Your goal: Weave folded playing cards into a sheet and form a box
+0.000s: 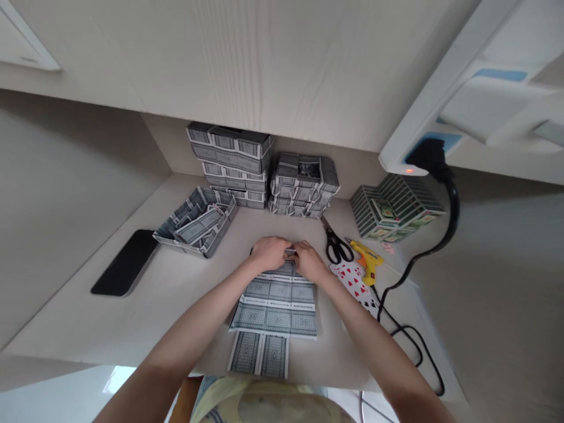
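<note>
A panel of joined playing cards (277,302), patterned backs up, lies flat on the desk in front of me. At its far edge my left hand (269,254) is closed, its fingers pinching the cards there. Close beside it, my right hand (309,262) is also closed on that edge, fingertips almost meeting the left ones. What lies directly under the fingers is mostly hidden. Two more card backs (259,354) stick out from the panel's near side; whether they are joined to it I cannot tell.
Card-covered boxes (235,158) and a second stack (304,185) stand at the back. An open card tray (198,226) holds loose strips. A phone (126,262) lies left. Scissors (338,247), a yellow glue gun (369,261), face-up cards (352,282), card packs (394,205) and a black cable (408,273) are right.
</note>
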Available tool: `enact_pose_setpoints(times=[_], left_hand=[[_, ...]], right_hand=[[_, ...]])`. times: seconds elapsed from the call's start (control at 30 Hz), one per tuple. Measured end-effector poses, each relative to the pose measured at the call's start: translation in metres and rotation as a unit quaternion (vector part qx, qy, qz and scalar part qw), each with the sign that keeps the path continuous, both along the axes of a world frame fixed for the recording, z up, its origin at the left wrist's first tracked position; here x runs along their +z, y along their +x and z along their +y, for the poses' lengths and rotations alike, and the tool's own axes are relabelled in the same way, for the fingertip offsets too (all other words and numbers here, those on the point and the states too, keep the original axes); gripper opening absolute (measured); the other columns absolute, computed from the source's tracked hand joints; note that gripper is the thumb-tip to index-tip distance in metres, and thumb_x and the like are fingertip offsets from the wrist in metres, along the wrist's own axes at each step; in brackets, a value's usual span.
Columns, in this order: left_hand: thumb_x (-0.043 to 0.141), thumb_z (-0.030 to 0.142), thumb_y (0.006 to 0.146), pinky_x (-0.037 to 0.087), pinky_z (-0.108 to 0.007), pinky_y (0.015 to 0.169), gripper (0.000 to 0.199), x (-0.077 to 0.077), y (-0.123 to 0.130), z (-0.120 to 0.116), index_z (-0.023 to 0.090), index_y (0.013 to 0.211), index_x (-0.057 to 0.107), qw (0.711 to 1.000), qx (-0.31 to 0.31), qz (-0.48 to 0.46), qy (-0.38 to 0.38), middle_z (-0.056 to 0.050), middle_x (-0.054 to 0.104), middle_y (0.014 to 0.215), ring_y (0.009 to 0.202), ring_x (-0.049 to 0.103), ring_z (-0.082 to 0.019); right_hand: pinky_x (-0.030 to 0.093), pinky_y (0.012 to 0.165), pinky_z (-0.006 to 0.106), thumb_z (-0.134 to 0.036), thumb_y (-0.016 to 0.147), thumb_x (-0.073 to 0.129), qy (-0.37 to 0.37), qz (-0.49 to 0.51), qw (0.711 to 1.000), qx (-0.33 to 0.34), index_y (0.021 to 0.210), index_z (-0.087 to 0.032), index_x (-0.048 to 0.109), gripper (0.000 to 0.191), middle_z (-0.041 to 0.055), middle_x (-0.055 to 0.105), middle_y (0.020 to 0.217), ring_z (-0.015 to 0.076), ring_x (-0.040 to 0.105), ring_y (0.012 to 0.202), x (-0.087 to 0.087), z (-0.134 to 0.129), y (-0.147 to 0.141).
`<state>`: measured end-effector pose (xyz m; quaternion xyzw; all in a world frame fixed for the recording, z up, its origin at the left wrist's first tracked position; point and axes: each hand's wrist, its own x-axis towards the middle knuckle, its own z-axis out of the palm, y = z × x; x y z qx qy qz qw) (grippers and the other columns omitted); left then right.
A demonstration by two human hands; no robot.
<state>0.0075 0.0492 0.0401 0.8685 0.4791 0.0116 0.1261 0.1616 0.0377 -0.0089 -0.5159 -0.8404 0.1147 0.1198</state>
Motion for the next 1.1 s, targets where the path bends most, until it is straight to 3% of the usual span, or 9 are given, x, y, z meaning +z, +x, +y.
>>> enact_pose_setpoints(times=[0.27,0.4,0.57,0.7,0.77,0.9,0.97,1.1], left_hand=[[0.047,0.027,0.076,0.045,-0.029,0.067,0.017,-0.002,-0.001,0.001,0.023,0.087,0.060,1.000,-0.003,0.001,-0.001,-0.004,0.066,0.090,0.085,0.061,-0.021],[0.048,0.027,0.076,0.044,-0.028,0.068,0.017,-0.002,-0.003,0.002,0.023,0.088,0.060,1.000,-0.002,0.001,-0.015,-0.004,0.066,0.091,0.085,0.061,-0.021],[0.049,0.027,0.076,0.044,-0.028,0.068,0.020,-0.001,-0.007,0.004,0.023,0.092,0.058,1.000,0.011,-0.004,-0.019,-0.004,0.065,0.095,0.087,0.060,-0.022],[0.050,0.025,0.074,0.044,-0.027,0.068,0.022,0.000,-0.011,0.009,0.024,0.094,0.058,0.998,0.039,-0.019,-0.050,-0.004,0.065,0.098,0.089,0.060,-0.021],[0.050,0.025,0.074,0.044,-0.026,0.069,0.023,0.000,-0.014,0.012,0.024,0.095,0.059,0.995,0.070,-0.042,-0.059,-0.004,0.065,0.098,0.090,0.059,-0.021],[0.048,0.021,0.074,0.043,-0.025,0.077,0.029,0.006,-0.025,0.012,0.021,0.101,0.058,0.986,0.108,-0.105,-0.067,-0.005,0.064,0.103,0.095,0.057,-0.019],[0.048,0.012,0.069,0.041,-0.023,0.082,0.044,0.014,-0.032,0.006,0.022,0.112,0.052,0.983,0.063,-0.137,-0.100,-0.004,0.061,0.109,0.098,0.056,-0.017],[0.043,0.001,0.061,0.038,-0.021,0.087,0.068,0.031,-0.045,-0.011,0.024,0.126,0.039,0.958,-0.063,-0.209,-0.185,-0.001,0.055,0.119,0.106,0.051,-0.013]], right_hand=[[0.037,0.077,0.030,-0.009,0.077,0.047,0.013,0.034,0.999,0.004,0.085,-0.012,0.055,0.012,0.0095,0.059,0.085,0.0203,0.047,0.088,-0.007,-0.001,-0.002],[0.036,0.077,0.033,-0.015,0.080,0.047,0.022,0.027,0.999,-0.026,0.084,-0.013,0.055,0.010,0.0096,0.059,0.086,0.0218,0.048,0.088,-0.006,-0.007,-0.003],[0.037,0.081,0.037,-0.032,0.079,0.053,0.029,0.075,0.987,-0.139,0.090,-0.017,0.056,0.019,0.0094,0.060,0.091,0.0245,0.050,0.092,-0.002,-0.020,0.003],[0.043,0.077,0.034,-0.034,0.075,0.057,-0.001,0.171,0.945,-0.279,0.113,-0.010,0.047,0.047,0.0142,0.058,0.098,0.0231,0.057,0.086,-0.004,-0.028,0.009],[0.045,0.075,0.033,-0.036,0.074,0.057,-0.034,0.208,0.925,-0.317,0.117,-0.007,0.044,0.053,0.0152,0.059,0.098,0.0222,0.059,0.082,-0.002,-0.028,0.011],[0.044,0.072,0.030,-0.036,0.075,0.052,-0.150,0.256,0.921,-0.253,0.095,-0.014,0.059,0.030,0.0076,0.065,0.085,0.0206,0.059,0.080,0.010,-0.024,0.014],[0.044,0.070,0.028,-0.032,0.075,0.051,-0.192,0.276,0.924,-0.181,0.085,-0.016,0.061,0.021,0.0040,0.065,0.078,0.0191,0.059,0.077,0.017,-0.018,0.016],[0.043,0.069,0.026,-0.025,0.071,0.053,-0.226,0.300,0.924,-0.074,0.085,-0.015,0.061,0.019,0.0013,0.063,0.077,0.0168,0.057,0.074,0.026,-0.002,0.018]])
